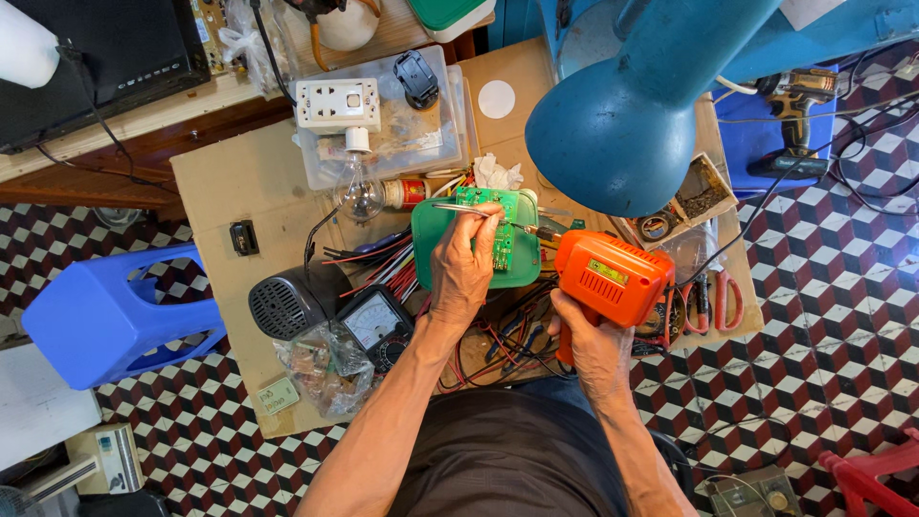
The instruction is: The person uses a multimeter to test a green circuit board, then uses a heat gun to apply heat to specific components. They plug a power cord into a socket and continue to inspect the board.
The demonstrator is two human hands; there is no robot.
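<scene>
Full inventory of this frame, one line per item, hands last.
circuit board: 1, green, on green tray, centre
soldering gun: 1, orange, right of board
tweezers: 1, metal, over board
desk lamp: 1, blue, top right
multimeter: 1, black, left of centre
light bulb: 1, clear, above meter
stool: 1, blue, left
drill: 1, far right
left hand: holds tweezers
right hand: grips soldering gun

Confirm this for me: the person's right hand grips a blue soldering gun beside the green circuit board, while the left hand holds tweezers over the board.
Not quite: the soldering gun is orange, not blue; the blue thing above it is the lamp shade. The head view shows the right hand gripping it beside the green circuit board, and the left hand holding tweezers over the board.
</scene>
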